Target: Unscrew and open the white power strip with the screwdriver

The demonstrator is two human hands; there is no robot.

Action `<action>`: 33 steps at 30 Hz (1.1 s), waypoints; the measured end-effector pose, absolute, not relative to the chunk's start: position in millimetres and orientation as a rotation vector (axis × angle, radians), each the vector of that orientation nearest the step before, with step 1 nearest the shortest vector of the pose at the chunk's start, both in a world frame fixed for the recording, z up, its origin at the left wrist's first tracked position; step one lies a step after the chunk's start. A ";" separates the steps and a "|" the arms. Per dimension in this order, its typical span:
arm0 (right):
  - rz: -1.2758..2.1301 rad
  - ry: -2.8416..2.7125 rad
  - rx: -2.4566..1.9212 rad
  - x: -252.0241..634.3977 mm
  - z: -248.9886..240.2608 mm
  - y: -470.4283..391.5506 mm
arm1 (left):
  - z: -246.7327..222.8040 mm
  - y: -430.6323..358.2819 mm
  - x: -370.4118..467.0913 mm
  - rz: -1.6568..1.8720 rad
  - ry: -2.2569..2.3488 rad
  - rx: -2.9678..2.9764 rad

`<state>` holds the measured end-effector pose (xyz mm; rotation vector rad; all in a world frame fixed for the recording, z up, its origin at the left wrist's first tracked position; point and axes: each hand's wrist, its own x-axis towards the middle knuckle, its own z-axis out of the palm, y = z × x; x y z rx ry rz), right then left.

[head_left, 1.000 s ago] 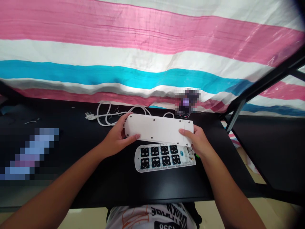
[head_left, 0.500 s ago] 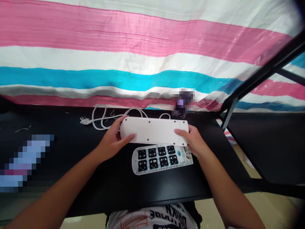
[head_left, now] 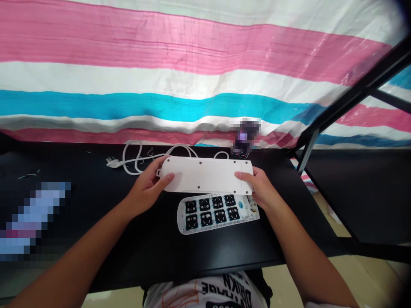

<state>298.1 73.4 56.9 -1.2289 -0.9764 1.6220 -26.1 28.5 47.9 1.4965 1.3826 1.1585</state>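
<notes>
It looked a makeshift workshop: a black desk [head_left: 80, 188] stood against a striped plastic tarp [head_left: 192, 72], with an opened power strip [head_left: 205, 175].

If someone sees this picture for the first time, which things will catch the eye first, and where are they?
First, the pink, white and blue striped sheet filling the whole background behind the black table. Then, at the table's middle, the white power strip housing, back side up, held at its ends by the left hand and the right hand. Just in front of it lies the socket faceplate with eight dark inserts.
</notes>
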 end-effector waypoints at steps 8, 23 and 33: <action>1.624 -0.947 -1.215 298.9 60.3 73.0 | 43.8 32.1 -28.8 1.223 1.282 1.118; 1.574 -0.978 -1.201 301.8 62.9 67.9 | 49.9 35.4 -30.8 1.284 0.992 0.763; 1.602 -0.943 -1.213 301.8 64.4 67.9 | 42.5 33.9 -31.8 1.238 1.137 0.904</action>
